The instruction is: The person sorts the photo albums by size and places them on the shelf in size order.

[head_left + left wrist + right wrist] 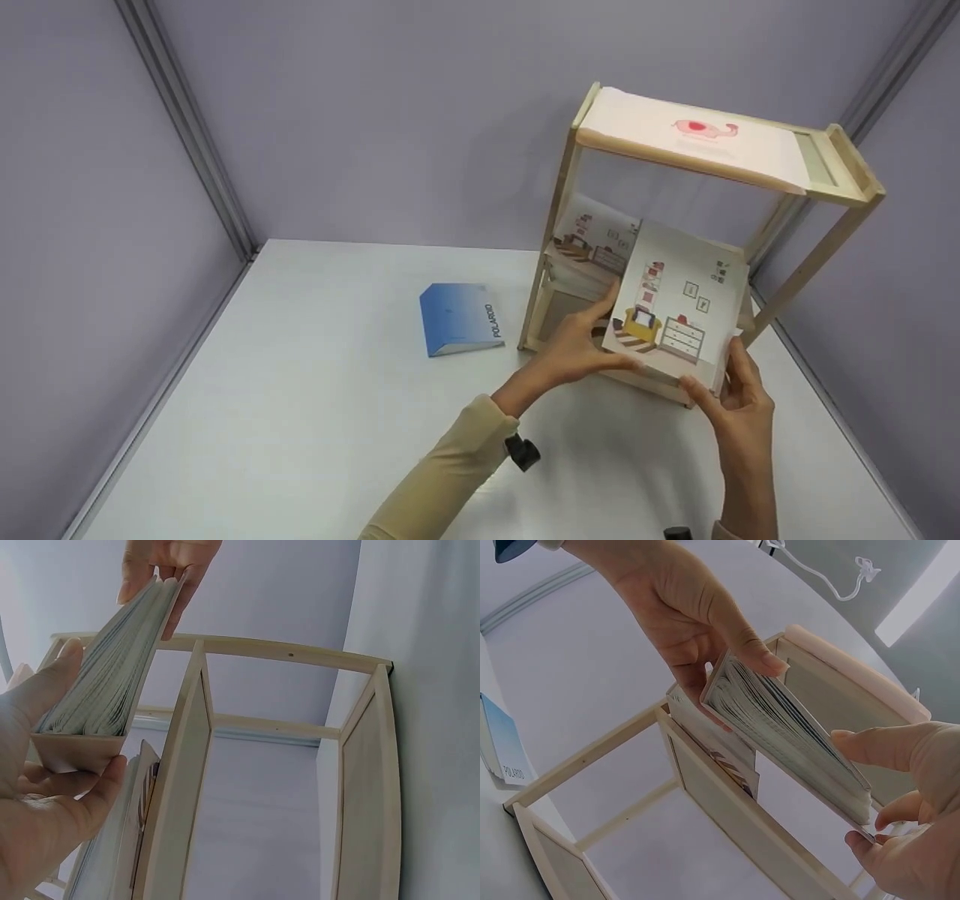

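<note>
Fingers of the left hand [571,349] and right hand [744,405] grip a thick white book printed with a furnished room [675,289], at its left side and lower right corner. It is tilted at a pale wooden rack [808,268], beside a similar illustrated white book [592,234]. A blue POLAROID-marked book [457,319] lies on the white table [300,420].
</note>
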A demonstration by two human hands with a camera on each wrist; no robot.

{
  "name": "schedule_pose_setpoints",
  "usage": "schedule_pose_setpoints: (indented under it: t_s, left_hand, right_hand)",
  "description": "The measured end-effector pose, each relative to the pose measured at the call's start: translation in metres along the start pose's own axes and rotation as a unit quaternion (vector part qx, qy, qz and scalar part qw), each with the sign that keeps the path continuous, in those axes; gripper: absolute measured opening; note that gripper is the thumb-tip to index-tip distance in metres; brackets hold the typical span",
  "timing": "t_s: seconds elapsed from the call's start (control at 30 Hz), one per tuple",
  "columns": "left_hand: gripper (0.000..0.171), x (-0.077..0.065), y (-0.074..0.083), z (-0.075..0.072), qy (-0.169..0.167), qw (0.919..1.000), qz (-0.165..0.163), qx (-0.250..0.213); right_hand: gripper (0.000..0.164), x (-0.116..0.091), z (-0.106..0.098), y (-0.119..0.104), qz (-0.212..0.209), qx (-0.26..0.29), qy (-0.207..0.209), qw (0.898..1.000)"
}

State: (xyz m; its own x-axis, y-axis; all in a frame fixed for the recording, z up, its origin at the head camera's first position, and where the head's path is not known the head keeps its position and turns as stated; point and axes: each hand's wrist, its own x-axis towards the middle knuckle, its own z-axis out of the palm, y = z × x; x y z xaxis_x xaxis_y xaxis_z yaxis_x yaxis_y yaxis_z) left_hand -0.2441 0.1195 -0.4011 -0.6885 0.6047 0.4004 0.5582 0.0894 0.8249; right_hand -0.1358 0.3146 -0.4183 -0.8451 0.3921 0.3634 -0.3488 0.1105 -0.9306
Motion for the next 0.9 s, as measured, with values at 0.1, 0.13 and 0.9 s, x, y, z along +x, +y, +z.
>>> schedule_pose_setpoints:
  t_s: [0.1,0.13,0.9]
  left_hand:
    - [0.106,0.002,0.001,0.002,0.003,1.0,-0.001,-0.007]
    - [0.106,0.003,0.001,0.003,0.003,0.9999,-0.002,-0.012]
    - [0.101,0.017,0.003,0.02,0.01,0.9996,-0.018,-0.016]
  right_hand:
    - [0.086,0.0,-0.001,0.0,-0.003,0.001,0.0,1.0]
    - [0.085,0.001,-0.002,0.0,-0.004,0.002,0.001,1.0]
    - [0.073,0.006,-0.015,0.0,0.004,0.03,0.031,0.999]
